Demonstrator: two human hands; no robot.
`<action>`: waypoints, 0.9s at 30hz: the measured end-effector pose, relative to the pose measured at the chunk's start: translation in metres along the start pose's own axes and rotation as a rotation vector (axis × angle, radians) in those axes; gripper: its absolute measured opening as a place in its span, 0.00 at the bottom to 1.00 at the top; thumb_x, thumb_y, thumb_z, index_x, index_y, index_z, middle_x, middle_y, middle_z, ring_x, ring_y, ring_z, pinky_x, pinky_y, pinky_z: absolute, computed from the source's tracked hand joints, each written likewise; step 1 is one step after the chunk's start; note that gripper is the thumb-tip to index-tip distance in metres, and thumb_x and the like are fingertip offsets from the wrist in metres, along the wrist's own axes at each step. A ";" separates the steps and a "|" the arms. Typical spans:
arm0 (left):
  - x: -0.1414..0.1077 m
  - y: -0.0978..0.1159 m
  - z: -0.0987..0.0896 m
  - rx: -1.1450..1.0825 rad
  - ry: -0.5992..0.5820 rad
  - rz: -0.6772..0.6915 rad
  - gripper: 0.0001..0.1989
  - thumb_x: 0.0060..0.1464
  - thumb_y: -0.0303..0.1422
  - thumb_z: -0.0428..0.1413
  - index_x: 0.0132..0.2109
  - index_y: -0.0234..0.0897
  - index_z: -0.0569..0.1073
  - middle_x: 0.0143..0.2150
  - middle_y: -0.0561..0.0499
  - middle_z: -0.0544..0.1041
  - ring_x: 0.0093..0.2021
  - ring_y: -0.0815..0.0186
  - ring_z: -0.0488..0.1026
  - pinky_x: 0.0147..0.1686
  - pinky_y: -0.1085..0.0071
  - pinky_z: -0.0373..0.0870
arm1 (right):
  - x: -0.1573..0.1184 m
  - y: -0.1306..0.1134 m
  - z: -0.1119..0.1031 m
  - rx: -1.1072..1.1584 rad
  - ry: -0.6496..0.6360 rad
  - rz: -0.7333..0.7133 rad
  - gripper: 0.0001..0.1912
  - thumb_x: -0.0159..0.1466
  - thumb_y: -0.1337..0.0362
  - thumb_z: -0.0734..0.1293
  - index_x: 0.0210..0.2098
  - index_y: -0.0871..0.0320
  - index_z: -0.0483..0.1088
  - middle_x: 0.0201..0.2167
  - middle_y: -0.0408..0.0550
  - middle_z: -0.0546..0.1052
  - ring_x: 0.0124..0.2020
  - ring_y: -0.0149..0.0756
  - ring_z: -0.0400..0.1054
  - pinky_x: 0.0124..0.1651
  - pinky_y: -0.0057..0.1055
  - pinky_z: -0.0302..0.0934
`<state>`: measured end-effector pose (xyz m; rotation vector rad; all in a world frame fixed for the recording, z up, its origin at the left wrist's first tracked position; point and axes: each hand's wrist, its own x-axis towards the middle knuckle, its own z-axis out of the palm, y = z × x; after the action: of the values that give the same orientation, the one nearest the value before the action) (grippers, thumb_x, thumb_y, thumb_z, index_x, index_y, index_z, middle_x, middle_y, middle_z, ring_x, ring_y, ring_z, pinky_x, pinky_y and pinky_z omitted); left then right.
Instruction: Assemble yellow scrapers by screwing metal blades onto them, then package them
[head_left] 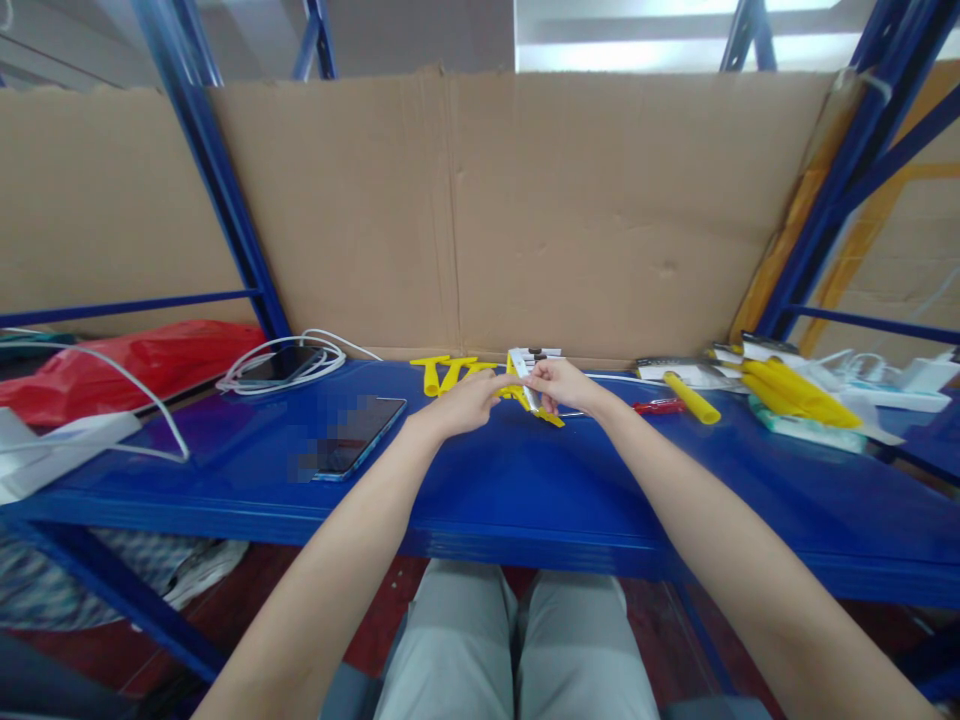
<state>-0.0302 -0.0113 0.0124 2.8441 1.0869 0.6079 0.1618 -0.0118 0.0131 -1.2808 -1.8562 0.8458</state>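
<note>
On the blue shelf, near the cardboard back, both my hands meet at a small yellow plastic piece (552,417) with a white and silver strip. My left hand (469,400) has its fingers closed at the left side of that piece. My right hand (564,384) pinches its upper part from the right. Fingers hide much of the piece. Just beyond my left hand lie several yellow T-shaped plastic parts (430,376). To the right of my right hand is a red-handled screwdriver (660,406), its thin shaft pointing toward that hand.
A phone (361,437) lies left of my forearm. Further left are a coiled white cable (330,352), a red bag (150,370) and a white power strip (67,455). On the right are a yellow tube (691,398), yellow packets (799,392) and white chargers (926,372).
</note>
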 end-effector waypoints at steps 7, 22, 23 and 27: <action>0.005 -0.004 0.001 0.024 -0.042 0.019 0.22 0.55 0.23 0.47 0.55 0.44 0.70 0.42 0.47 0.71 0.45 0.63 0.66 0.50 0.65 0.60 | -0.002 0.002 -0.006 0.131 -0.094 0.041 0.12 0.64 0.66 0.61 0.24 0.58 0.59 0.09 0.36 0.65 0.11 0.24 0.60 0.17 0.18 0.54; 0.002 0.001 0.001 0.048 -0.078 -0.016 0.24 0.56 0.24 0.45 0.58 0.45 0.67 0.44 0.47 0.69 0.45 0.63 0.66 0.49 0.67 0.60 | -0.004 0.008 -0.009 0.125 -0.214 0.025 0.07 0.52 0.69 0.65 0.20 0.60 0.62 0.09 0.34 0.63 0.10 0.19 0.50 0.15 0.19 0.44; 0.002 0.002 0.002 0.038 -0.081 -0.015 0.24 0.56 0.24 0.45 0.58 0.46 0.66 0.44 0.47 0.69 0.45 0.63 0.66 0.49 0.67 0.60 | -0.004 0.008 -0.009 0.134 -0.213 0.037 0.07 0.52 0.69 0.65 0.20 0.60 0.62 0.09 0.34 0.63 0.10 0.19 0.50 0.15 0.19 0.44; 0.002 0.003 0.003 0.039 -0.117 -0.016 0.24 0.56 0.25 0.45 0.59 0.44 0.66 0.45 0.45 0.70 0.46 0.62 0.67 0.50 0.66 0.60 | -0.005 0.011 -0.007 0.112 -0.260 0.095 0.06 0.53 0.68 0.65 0.22 0.60 0.63 0.12 0.36 0.66 0.10 0.20 0.51 0.15 0.20 0.45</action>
<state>-0.0256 -0.0123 0.0104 2.8586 1.1132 0.4183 0.1737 -0.0125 0.0070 -1.2442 -1.9259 1.1993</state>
